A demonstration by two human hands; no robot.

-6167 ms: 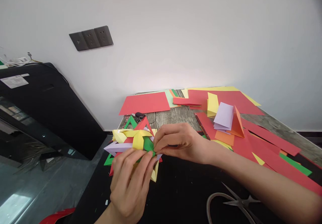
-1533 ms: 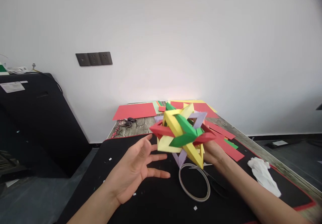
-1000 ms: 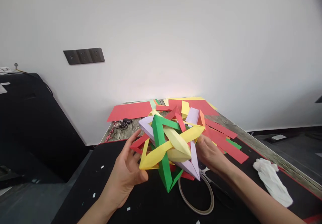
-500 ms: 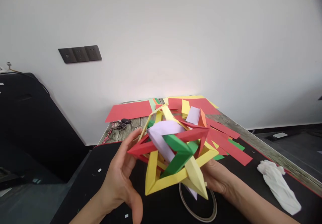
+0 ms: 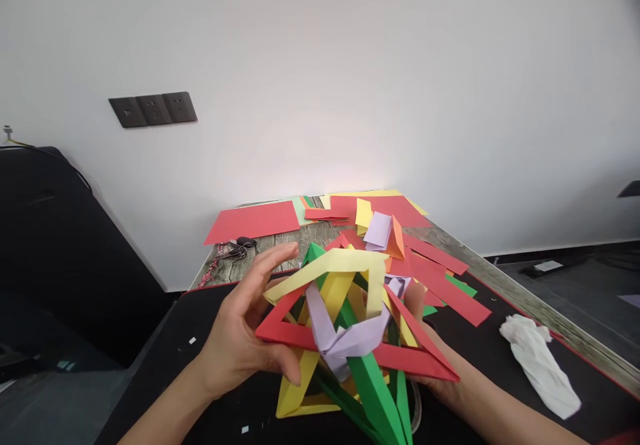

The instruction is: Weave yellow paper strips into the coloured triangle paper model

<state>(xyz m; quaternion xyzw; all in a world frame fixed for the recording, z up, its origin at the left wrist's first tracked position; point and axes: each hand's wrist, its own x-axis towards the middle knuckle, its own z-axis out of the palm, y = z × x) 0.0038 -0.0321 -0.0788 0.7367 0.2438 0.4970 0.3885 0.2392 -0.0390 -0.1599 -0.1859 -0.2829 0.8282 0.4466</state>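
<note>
An openwork origami star (image 5: 350, 338) of interlocked red, yellow, green, lilac and cream folded paper strips is held up over the black mat (image 5: 210, 425). My left hand (image 5: 240, 338) cups its left side, the thumb along a red point and the fingers curved behind the upper edge. From the right, my right hand (image 5: 435, 351) grips the star; most of those fingers are hidden behind the paper. Under the star, part of a thin ring (image 5: 416, 408) shows on the mat. A green point hangs toward the bottom of the view.
Red paper strips (image 5: 445, 285), a folded lilac piece (image 5: 379, 230) and a red sheet (image 5: 255, 223) lie on the wooden tabletop (image 5: 280, 248). Keys with a cord (image 5: 237, 248) are at the back left. A crumpled white tissue (image 5: 543, 365) rests at right. Wall sockets (image 5: 153, 109) are behind.
The origami star has been turned, bringing a lilac junction and a green point to the front. My left hand has closed in from beside it onto the red point. The view shifted slightly.
</note>
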